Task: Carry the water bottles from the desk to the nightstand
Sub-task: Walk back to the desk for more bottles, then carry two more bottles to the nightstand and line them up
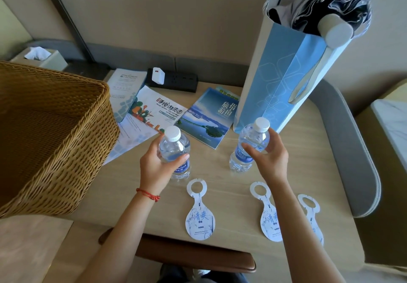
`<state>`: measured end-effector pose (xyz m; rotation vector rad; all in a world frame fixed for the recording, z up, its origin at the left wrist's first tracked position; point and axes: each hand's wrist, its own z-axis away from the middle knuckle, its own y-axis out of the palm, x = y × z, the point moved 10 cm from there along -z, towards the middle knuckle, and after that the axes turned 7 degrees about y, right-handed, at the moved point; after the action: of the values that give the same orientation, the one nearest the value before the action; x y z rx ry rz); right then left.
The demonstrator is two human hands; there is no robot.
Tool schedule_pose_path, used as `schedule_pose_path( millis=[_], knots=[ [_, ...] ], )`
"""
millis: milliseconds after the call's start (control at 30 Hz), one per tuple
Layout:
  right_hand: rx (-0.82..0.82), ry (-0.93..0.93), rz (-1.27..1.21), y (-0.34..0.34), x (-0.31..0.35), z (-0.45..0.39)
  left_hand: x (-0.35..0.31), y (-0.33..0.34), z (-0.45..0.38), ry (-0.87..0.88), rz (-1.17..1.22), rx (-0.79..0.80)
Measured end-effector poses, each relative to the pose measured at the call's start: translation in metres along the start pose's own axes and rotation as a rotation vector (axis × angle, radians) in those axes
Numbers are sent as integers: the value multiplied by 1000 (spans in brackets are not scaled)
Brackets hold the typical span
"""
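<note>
Two clear water bottles with white caps and blue labels stand upright on the pale wooden desk [220, 166]. My left hand [157, 163] is wrapped around the upper body of the left bottle [174, 148], thumb on its right side. My right hand [269, 152] grips the right bottle [253, 141] just below the cap, fingers curled around its shoulder. Both bottle bases appear to rest on the desk. A red string bracelet sits on my left wrist.
A large wicker basket [50, 132] fills the left. A tall blue paper bag [284, 80] holding a folded umbrella stands behind the right bottle. Brochures [207, 117], a power strip [176, 80] and three paper bottle tags [199, 212] lie on the desk. A chair back [193, 254] is below.
</note>
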<state>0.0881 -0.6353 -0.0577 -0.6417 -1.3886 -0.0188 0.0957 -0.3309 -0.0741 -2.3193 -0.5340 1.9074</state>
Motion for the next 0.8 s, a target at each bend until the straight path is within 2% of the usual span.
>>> schedule_pose_path(
  millis=[233, 400, 633, 800],
  knots=[
    [-91, 18, -86, -6, -10, 10, -9, -3, 1, 15, 43, -32],
    [-68, 43, -189, -12, -13, 28, -23, -12, 4, 78, 159, -32],
    [-18, 22, -242, -21, -4, 74, -48, -15, 13, 139, 256, 79],
    [-140, 21, -288, -46, 2, 121, -48, -11, 28, 90, 310, 206]
  ],
)
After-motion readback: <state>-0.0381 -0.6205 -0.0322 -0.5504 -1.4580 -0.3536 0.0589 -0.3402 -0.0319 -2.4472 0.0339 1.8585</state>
